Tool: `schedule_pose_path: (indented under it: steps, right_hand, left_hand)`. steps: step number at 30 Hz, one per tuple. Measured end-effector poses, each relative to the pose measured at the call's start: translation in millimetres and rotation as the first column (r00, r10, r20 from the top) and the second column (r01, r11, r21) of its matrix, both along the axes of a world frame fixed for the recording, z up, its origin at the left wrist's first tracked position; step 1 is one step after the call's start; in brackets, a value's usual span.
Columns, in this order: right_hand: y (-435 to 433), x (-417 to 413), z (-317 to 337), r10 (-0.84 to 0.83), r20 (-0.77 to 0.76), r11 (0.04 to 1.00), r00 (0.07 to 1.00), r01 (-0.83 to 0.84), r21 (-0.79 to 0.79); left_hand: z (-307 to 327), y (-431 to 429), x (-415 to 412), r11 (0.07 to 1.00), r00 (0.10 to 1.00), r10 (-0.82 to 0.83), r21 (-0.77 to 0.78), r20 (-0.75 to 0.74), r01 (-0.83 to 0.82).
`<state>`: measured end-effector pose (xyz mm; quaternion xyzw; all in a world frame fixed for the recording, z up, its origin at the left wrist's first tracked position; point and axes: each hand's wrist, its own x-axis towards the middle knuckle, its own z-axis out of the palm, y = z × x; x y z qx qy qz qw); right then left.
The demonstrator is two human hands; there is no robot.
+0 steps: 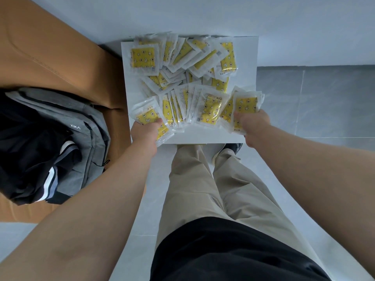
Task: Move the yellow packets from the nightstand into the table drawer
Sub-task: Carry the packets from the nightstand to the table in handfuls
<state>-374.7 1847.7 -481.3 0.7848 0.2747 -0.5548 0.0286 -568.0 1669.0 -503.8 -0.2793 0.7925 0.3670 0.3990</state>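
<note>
The packets (143, 57) are yellow with little stars and moons, in clear wrap. The table (246, 54) is white. Left of the left grip (145, 136), a grey backpack (89, 126) lies on a brown cushion (50, 47).

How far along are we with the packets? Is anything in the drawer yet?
Done: nothing that shows. The drawer is out of view, and yellow packets cover most of the white nightstand.
In hand: the left hand and right hand each grip a bunch at the near edge.
Left: nearly the whole pile has to go to the drawer.
</note>
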Motion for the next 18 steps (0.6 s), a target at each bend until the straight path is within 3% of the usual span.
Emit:
schedule_pose_path:
  steps: [18]
  right_hand:
    - [10,14,116,-0.004,-0.270,0.998,0.963,0.019,0.054]
  left_hand:
    - [117,27,12,0.981,0.993,-0.073,0.173,-0.095,0.088]
